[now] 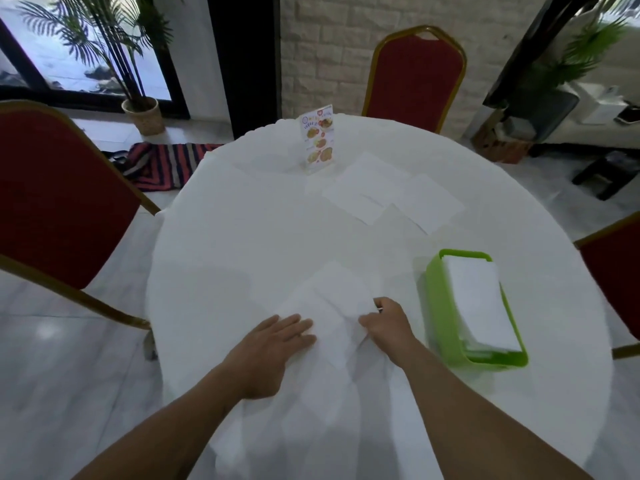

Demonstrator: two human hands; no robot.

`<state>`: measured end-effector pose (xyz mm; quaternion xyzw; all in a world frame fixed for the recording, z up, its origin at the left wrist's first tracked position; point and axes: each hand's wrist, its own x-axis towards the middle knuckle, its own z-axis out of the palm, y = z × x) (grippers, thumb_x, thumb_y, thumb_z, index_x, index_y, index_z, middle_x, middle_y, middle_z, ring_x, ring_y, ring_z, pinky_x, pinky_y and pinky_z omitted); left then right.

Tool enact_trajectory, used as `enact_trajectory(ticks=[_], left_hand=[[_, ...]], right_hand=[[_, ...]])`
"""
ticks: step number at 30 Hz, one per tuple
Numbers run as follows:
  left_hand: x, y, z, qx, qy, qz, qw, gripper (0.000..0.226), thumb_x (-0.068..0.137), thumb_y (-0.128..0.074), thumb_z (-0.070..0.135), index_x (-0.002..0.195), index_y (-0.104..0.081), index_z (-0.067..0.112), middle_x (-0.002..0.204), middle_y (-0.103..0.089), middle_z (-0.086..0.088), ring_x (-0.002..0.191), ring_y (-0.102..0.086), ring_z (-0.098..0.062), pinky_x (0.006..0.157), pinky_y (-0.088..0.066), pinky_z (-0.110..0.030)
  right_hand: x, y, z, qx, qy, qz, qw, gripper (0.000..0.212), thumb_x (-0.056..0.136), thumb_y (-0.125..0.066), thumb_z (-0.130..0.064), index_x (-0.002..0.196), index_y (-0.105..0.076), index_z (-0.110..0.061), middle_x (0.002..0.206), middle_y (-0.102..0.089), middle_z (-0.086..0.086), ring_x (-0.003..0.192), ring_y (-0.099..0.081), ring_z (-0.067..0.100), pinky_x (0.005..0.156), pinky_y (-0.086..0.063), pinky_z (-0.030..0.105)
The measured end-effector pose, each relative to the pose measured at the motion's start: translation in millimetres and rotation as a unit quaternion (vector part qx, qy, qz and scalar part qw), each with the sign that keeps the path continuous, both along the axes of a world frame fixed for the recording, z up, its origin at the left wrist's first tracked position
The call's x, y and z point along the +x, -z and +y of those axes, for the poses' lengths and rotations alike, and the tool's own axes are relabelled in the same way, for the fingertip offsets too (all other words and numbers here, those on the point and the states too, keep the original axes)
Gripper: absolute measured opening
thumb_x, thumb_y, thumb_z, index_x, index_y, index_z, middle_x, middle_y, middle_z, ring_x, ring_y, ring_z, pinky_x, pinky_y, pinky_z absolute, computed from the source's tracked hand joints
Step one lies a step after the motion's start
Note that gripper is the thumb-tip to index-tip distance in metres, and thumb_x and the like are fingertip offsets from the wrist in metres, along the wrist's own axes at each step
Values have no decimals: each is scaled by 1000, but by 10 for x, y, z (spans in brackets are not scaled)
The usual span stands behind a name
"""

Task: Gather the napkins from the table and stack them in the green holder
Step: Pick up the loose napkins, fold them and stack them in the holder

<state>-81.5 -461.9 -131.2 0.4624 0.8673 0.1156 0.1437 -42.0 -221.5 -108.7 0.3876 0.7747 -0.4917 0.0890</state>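
Two hands point(277, 337) on near napkins point(332, 306) — one green holder point(436, 289).

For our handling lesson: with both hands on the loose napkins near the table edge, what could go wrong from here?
1. The right hand pinches the near napkins while the left hand presses flat; they may crumple or tear.
2. The green holder already looks full, so more may slide off.
3. The far napkins could be missed.
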Motion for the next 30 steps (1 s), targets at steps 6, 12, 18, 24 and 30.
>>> enact_trajectory(ticks=[6, 12, 18, 24, 30], left_hand=[[91, 12, 76, 103, -144, -38, 983, 64, 79, -40, 8, 139, -43, 29, 154, -31, 7, 142, -28, -13, 118, -20, -32], [55, -33, 101, 196, -334, -97, 917, 53, 75, -48, 0, 125, -52, 17, 134, -44, 3, 119, -50, -19, 96, -47, -31], [54, -73, 69, 99, -263, -76, 957, 67, 80, -47, 9, 144, -33, 21, 157, -21, 1, 142, -25, -23, 116, -27, -40], [125, -16, 38, -17, -163, -47, 985, 73, 82, -43, 15, 150, -20, 27, 162, -5, 6, 148, 0, -16, 121, -5, -37], [90, -8, 13, -17, -155, -54, 986, 72, 82, -46, 14, 149, -24, 27, 161, -9, 6, 149, -3, -16, 121, -7, -37]], right_hand=[[114, -161, -129, 139, -63, 108, 982, 8, 78, -49, -3, 73, -51, -10, 66, -52, -1, 62, -48, 21, 53, -35, 31], [263, -222, -348, 169, -331, -103, 923, 49, 77, -57, -19, 123, -56, -36, 131, -37, 0, 127, -33, 23, 104, -36, 38], [277, -213, -463, 154, -234, -77, 957, 59, 81, -50, -13, 138, -41, -23, 139, -36, 6, 128, -34, 27, 99, -40, 36], [159, -155, -491, 23, -90, -67, 993, 59, 90, -55, -23, 146, -37, -18, 140, -48, 6, 121, -51, 24, 97, -45, 34], [77, -99, -552, -30, -14, -46, 998, 31, 87, -55, -15, 116, -64, -5, 94, -67, 8, 81, -62, 23, 76, -52, 35]])
